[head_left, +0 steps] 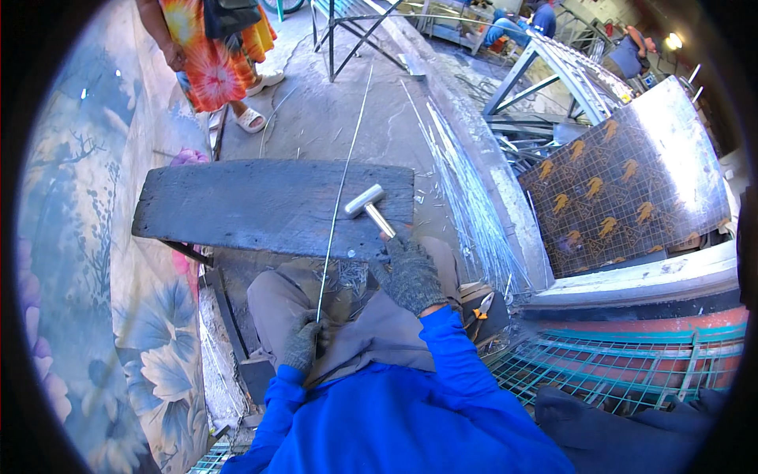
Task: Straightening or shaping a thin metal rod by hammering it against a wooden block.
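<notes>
My left hand (305, 341), in a dark grey knit glove, is closed round the near end of a long thin metal rod (338, 207). The rod runs away from me across a dark wooden bench (237, 201) and past its far edge. My right hand (410, 276), gloved the same way, grips a hammer (366, 201) by its shiny metal handle. The cylindrical silver head is over the bench's right part, just right of the rod; whether it touches the wood I cannot tell. Part of the handle is hidden in my glove.
Many thin metal rods (472, 201) lie on the floor to the right. Orange-handled pliers (483, 306) rest beside my right thigh. A patterned sheet (624, 186) leans further right, above a teal wire grid (608, 359). A person in a bright dress (213, 59) stands far left, near a floral cloth (158, 340).
</notes>
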`<state>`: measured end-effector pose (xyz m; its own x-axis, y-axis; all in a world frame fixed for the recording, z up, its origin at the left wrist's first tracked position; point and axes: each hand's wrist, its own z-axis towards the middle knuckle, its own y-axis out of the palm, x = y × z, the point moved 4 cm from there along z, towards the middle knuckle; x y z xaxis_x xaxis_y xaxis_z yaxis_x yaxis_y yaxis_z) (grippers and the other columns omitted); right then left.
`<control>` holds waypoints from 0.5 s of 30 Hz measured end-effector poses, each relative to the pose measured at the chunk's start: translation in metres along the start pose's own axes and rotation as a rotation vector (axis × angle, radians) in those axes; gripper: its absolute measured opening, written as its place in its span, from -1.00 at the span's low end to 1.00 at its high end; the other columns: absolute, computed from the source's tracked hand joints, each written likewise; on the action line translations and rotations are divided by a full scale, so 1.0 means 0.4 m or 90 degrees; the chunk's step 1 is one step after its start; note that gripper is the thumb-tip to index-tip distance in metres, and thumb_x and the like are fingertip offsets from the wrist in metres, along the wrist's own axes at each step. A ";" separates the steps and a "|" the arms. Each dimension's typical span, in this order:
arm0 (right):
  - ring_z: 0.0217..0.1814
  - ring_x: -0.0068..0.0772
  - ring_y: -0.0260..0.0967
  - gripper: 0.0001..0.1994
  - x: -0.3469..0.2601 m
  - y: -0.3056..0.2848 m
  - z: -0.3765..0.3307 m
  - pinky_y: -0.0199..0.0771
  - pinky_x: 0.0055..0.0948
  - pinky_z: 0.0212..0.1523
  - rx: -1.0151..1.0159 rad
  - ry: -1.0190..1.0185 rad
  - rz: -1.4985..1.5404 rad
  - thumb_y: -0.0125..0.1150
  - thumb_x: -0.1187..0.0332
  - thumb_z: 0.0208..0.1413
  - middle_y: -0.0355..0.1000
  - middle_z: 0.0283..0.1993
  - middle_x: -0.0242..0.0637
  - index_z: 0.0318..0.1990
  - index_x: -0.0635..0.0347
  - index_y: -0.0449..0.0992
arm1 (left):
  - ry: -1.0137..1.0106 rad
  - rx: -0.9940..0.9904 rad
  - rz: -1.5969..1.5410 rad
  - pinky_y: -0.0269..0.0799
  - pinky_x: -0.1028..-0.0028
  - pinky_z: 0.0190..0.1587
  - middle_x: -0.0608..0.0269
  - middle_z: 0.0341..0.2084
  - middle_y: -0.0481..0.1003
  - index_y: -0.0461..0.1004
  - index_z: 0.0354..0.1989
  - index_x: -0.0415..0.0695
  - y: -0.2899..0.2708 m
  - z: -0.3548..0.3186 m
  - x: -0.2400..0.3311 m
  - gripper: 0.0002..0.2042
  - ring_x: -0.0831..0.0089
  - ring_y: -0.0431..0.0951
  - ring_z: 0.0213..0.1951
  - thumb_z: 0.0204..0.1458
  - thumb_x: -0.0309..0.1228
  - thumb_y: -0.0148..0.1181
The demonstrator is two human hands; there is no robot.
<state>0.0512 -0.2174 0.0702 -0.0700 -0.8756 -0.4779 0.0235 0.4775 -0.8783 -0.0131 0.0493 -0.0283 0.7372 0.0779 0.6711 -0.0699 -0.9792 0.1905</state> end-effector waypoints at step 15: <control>0.09 -0.01 0.36 -0.52 0.061 0.099 0.024 0.33 -0.12 0.09 0.208 0.041 -0.147 0.14 0.31 0.12 0.38 0.15 -0.08 0.23 0.08 0.34 | 0.147 0.043 0.178 0.31 0.61 -0.52 0.33 -0.47 0.46 0.40 0.05 -0.17 0.029 0.081 0.022 -0.72 0.61 0.40 -0.53 0.22 -0.35 0.04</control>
<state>0.0599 -0.2204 0.0239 -0.1723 -0.9458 -0.2752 0.3149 0.2119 -0.9252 0.0144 0.0327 -0.0432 0.5244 -0.1613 0.8361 -0.1966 -0.9783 -0.0655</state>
